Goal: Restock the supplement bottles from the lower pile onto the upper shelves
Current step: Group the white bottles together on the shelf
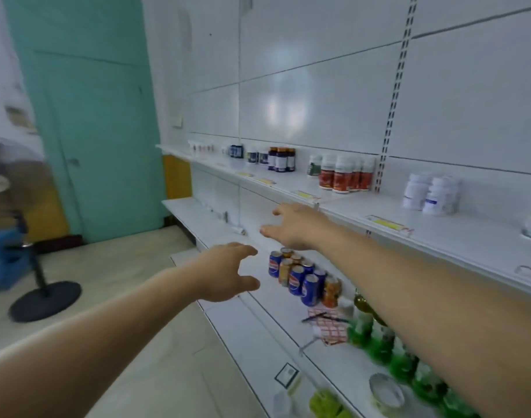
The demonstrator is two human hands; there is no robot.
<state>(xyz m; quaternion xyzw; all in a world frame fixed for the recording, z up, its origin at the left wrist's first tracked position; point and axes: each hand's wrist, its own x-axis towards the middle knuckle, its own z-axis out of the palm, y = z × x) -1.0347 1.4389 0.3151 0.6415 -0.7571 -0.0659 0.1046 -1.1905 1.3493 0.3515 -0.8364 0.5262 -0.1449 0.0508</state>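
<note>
Fingers (246, 250) on the left hand (225, 273) are spread loose and relaxed, holding nothing, and it's the same deal with the right hand (294, 226), thumb and fingers splayed out in the air with nothing in them. Both arms are stretched out toward the white shelving. The right hand sits just in front of the edge of the upper shelf (439, 236), the left hand is lower and a bit further from the shelves, out over the floor side.

The supplement bottles are all up on that upper shelf: a cluster of white ones with red labels (345, 176), a group of dark amber bottles (282, 159) further down to the left, some dark blue-labelled ones (237, 152) past those, and a couple of white bottles with pale labels (430, 194) off to the right. Yellow price tags (384, 223) run along the shelf's front edge.

One shelf down there's a bunch of blue soda cans (300, 279) mixed with orange ones, just under the right hand. Further right on that lower shelf are green bottles (378, 345), pretty blurry, partly hidden by the right forearm.

Off to the left there's a teal door (92, 131) and a standing fan's round black base (45, 300) on the floor
</note>
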